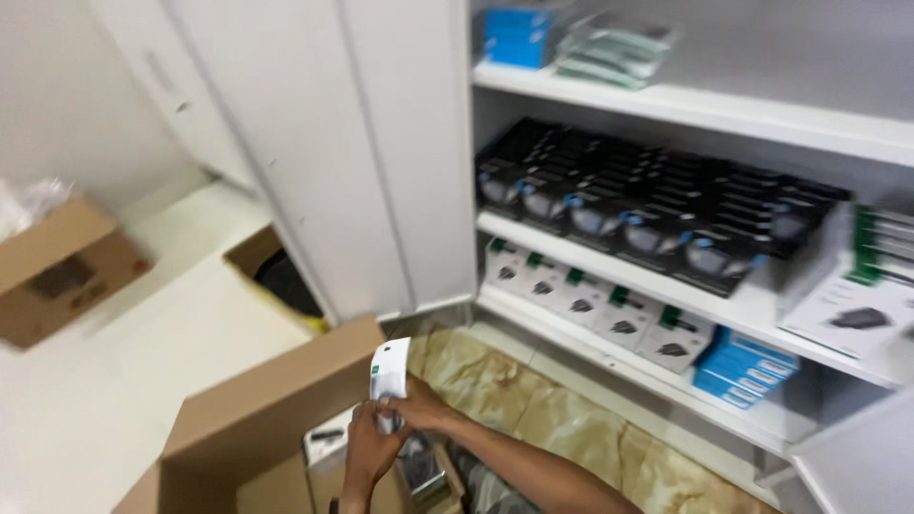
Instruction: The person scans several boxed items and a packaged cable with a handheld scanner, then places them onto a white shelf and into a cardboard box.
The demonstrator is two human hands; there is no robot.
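A small white rectangular box [388, 369] is held upright by both hands, left hand [369, 447] and right hand [419, 405], above an open brown cardboard carton [267, 405]. Black and white boxed goods [657, 224] are stacked on white shelves [724, 309] beside.

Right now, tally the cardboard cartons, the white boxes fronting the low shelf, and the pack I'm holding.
Cardboard cartons: 3
White boxes, low shelf front row: 5
White pack, in left hand and right hand: 1
Total: 9
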